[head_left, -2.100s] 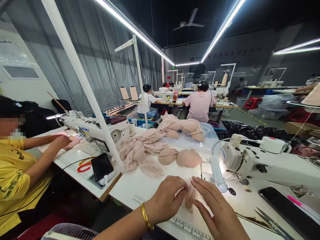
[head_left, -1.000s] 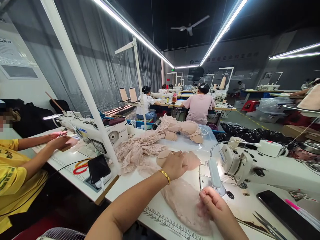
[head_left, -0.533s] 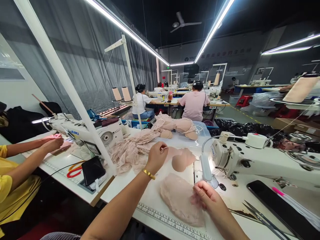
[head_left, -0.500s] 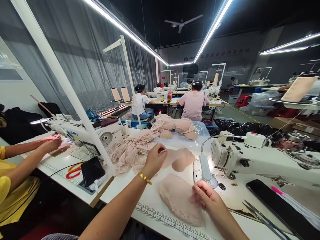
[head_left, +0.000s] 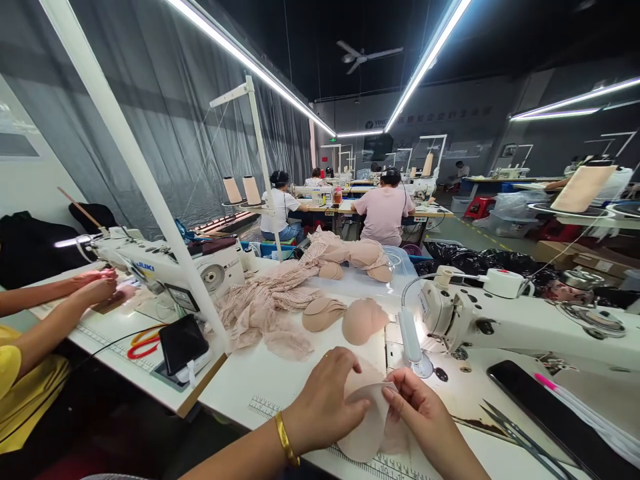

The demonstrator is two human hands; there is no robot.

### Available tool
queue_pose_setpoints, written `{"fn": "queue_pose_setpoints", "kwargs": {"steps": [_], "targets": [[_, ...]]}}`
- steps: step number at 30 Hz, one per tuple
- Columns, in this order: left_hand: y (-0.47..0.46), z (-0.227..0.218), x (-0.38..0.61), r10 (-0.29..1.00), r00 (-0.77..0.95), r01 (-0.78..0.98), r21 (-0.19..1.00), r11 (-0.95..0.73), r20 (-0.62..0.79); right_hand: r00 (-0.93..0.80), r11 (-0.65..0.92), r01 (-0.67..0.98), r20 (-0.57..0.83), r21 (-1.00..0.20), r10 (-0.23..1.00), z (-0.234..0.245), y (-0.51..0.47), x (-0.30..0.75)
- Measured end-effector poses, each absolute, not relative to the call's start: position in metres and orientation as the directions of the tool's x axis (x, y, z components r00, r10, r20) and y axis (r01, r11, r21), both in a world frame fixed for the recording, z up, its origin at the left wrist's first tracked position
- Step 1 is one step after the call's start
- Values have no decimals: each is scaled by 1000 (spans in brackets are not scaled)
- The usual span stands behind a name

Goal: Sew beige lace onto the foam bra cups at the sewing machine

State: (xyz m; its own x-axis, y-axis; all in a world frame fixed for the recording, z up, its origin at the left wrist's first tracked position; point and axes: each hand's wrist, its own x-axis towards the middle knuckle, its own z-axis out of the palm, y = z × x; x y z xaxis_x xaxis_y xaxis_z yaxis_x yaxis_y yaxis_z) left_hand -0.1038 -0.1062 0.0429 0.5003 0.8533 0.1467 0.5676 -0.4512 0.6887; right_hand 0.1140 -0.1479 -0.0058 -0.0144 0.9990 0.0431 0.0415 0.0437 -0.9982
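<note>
In front of me, a smooth beige bra cup (head_left: 361, 437) lies over a sheer beige fabric piece (head_left: 396, 437), both partly covered by my hands. My left hand (head_left: 327, 403), with a gold bracelet at the wrist, curls over the cup, thumb and fingers on it. With thumb and fingertips, my right hand (head_left: 417, 407) pinches the upper edge of the sheer piece; whether it also grips the cup there is hard to see. Beyond them lie a fanned stack of beige cups (head_left: 323, 315) and a second stack (head_left: 364, 321).
A sewing machine (head_left: 530, 317) stands at right, its lamp (head_left: 410, 333) near my right hand. Scissors (head_left: 520, 433) and a phone (head_left: 550, 407) lie right. Lace pieces (head_left: 270, 300) heap at left back. A co-worker's hands (head_left: 95, 283) work at the left machine.
My left hand has come back from the cup stacks toward me, bringing a cup over the sheer piece. My right hand keeps its pinch and has shifted slightly.
</note>
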Motion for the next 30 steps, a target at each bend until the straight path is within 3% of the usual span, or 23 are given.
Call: {"fn": "queue_pose_setpoints", "kwargs": {"steps": [3, 5, 6, 9, 11, 13, 15, 18, 24, 27, 30], "targets": [[-84, 51, -100, 690, 722, 469, 692, -548, 57, 16, 98, 145, 102, -985, 995, 1, -157, 115], [-69, 58, -98, 644, 765, 480, 665, -572, 2, 131, 164, 274, 206, -948, 970, 5, -165, 115], [-64, 61, -97, 645, 763, 489, 614, -619, 43, 183, 212, 351, 289, -912, 940, 6, -168, 116], [-56, 70, -97, 541, 793, 465, 296, -834, 279, 134, 423, 559, 581, -713, 803, 2, -169, 126], [-56, 72, -96, 423, 861, 415, 91, -905, 283, -73, 543, 681, 693, -491, 717, -7, -162, 138], [-57, 71, -92, 324, 925, 326, 23, -945, 198, -279, 597, 748, 680, -289, 678, -16, -149, 155], [-55, 64, -82, 227, 963, 224, 37, -974, 143, -399, 624, 759, 626, -185, 670, -22, -136, 171], [-46, 46, -56, 130, 980, 131, 0, -991, 149, -473, 657, 736, 570, -163, 671, -26, -122, 191], [-19, 3, -19, 110, 980, 129, -101, -987, 168, -473, 647, 753, 583, -121, 660, -39, -119, 216], [-14, -11, -18, 136, 969, 157, -88, -984, 206, -447, 612, 783, 582, -112, 679, -45, -124, 224], [-14, -16, -18, 152, 958, 170, -55, -984, 243, -474, 604, 784, 492, -140, 730, -44, -126, 229]]}}
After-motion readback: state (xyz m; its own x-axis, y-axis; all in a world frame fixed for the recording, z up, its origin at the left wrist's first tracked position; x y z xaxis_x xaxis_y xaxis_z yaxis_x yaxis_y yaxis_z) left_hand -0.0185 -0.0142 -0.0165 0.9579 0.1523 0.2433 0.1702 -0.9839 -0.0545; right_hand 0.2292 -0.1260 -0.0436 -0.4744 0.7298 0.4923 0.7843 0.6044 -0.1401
